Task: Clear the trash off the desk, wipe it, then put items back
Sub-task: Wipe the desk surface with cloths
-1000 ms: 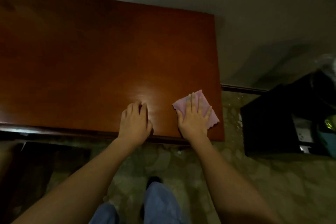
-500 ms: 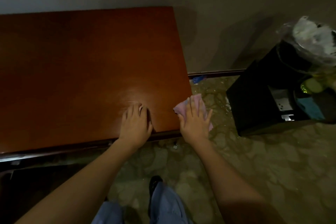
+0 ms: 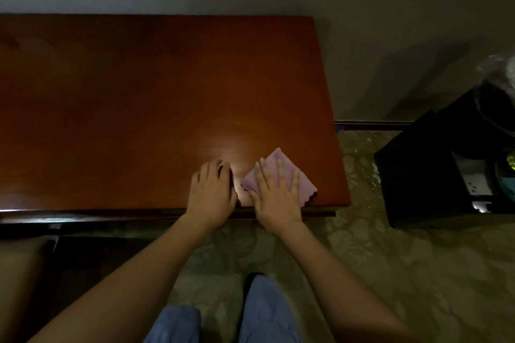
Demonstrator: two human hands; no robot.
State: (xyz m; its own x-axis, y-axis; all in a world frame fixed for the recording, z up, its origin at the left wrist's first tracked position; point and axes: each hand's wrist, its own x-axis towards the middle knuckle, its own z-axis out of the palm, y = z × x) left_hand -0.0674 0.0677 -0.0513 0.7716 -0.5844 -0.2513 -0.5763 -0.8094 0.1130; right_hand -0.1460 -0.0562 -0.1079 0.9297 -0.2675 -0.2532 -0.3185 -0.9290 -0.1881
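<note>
One pink cloth [image 3: 281,175] lies flat near the front right corner of the wooden surface [image 3: 139,106], pinned under the right hand [image 3: 274,195], whose fingers are spread straight across it. Just beside it, the left hand [image 3: 211,193] rests on the surface, fingers bent, holding nothing.

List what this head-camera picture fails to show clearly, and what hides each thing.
- Desk: left part cut off by the frame edge.
- Pink cloth: middle covered by the right hand.
- Black cabinet: contents dark and cut off at the right edge.
- Left hand: fingertips blurred.
</note>
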